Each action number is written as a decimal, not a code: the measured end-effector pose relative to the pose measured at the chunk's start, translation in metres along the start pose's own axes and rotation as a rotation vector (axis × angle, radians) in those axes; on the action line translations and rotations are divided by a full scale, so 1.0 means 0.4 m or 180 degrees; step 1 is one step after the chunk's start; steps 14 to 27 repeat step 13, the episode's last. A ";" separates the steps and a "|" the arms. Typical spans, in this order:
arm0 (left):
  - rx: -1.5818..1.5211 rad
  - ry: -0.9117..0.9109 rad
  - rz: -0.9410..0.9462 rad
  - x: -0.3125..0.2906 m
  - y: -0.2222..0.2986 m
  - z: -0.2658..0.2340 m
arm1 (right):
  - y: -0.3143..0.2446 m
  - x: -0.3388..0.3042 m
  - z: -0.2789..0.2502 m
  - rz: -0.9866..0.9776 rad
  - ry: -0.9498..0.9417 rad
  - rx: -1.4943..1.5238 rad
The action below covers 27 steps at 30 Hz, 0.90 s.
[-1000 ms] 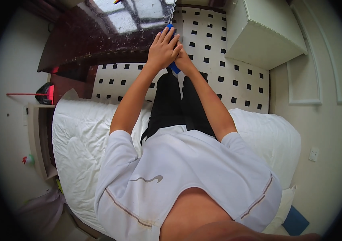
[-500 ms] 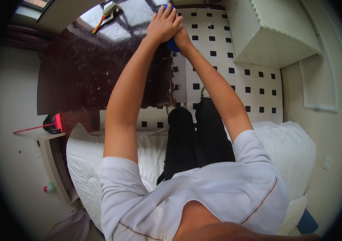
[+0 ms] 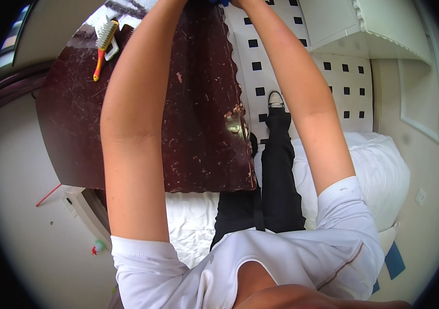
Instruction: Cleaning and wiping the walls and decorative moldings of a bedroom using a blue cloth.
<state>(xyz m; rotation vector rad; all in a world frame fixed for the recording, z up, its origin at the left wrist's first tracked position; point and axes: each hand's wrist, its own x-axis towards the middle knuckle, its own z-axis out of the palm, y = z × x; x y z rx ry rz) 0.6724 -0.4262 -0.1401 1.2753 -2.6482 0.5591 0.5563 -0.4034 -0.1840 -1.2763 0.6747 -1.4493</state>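
Note:
Both of my arms stretch forward to the top edge. My left hand is beyond the frame, with only the forearm showing. Just the heel of my right hand shows at the top edge, its fingers cut off. Beside it a sliver of a blue object shows, too little to name. Under my left arm spreads a glossy dark-red table with scalloped, chipped edges and many scratches. Left of that arm lies a hairbrush with a yellow and red handle, on a white-framed item. A dark comb is close by.
A white bed is behind the table. White floor tiles with black squares run along the right. A white cabinet stands at the far right. One shoe of mine rests on the floor beside the table.
My hands and the blue object have slid up, nearly out of the picture. The table fills more of the view, its near edge now overlapping my legs; the hairbrush appears lower and further left.

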 end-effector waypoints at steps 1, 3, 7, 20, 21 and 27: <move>0.0034 -0.0050 0.0060 -0.023 0.000 -0.011 | -0.024 -0.020 0.018 0.0105 0.0007 -0.0153; -0.0082 0.0002 0.0286 -0.078 0.003 -0.007 | -0.029 -0.059 0.031 0.0273 0.0037 -0.0790; -0.0262 0.0111 0.0394 -0.148 0.035 0.002 | -0.067 -0.158 0.043 0.0055 0.0042 -0.0798; -0.0026 0.0707 0.1119 -0.348 0.096 -0.102 | -0.102 -0.400 0.150 -0.0125 0.0368 -0.1139; -0.0026 0.0707 0.1119 -0.348 0.096 -0.102 | -0.102 -0.400 0.150 -0.0125 0.0368 -0.1139; -0.0026 0.0707 0.1119 -0.348 0.096 -0.102 | -0.102 -0.400 0.150 -0.0125 0.0368 -0.1139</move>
